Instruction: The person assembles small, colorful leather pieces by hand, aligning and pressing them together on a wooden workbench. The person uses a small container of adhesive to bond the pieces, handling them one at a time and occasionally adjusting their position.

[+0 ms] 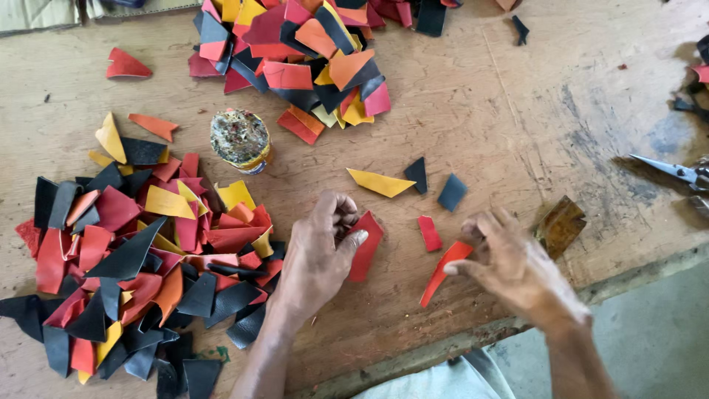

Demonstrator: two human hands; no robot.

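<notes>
My left hand (317, 255) holds a flat red leather piece (367, 247) between thumb and fingers, resting it on the wooden table (517, 111). My right hand (509, 266) pinches a long, curved red strip (442, 272) by its upper end. Between the two hands lies a small red rectangle (428, 233). Just beyond lie a yellow triangular piece (380, 182) and two dark blue scraps (417, 174) (451, 192).
A big heap of red, black, yellow and orange scraps (133, 251) lies left of my left hand; another heap (295, 52) sits at the top. A round glue-stained tin (240, 140), a brown scrap (561, 224) and scissors (676, 171) at the right edge are nearby.
</notes>
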